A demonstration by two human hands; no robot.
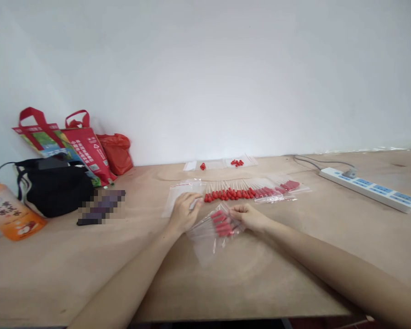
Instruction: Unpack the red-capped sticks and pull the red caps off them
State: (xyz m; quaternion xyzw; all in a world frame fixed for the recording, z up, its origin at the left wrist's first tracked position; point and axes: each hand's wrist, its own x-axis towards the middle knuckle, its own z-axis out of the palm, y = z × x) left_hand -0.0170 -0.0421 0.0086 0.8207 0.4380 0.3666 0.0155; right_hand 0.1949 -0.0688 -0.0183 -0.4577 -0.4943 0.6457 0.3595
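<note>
Well, right hand (250,217) pinches clear bag (207,242) — orange pouch (17,215) lettering (9,209) blurred.

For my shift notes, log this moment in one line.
right hand: grip on clear bag; inside: red pieces; left hand: beside bag, contact unclear; beyond: row of red-tipped sticks

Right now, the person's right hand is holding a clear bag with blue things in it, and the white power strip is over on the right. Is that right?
Not quite: the things in the clear bag are red, not blue, as the head view shows. The right hand does hold it, and the white power strip is over on the right.
</note>
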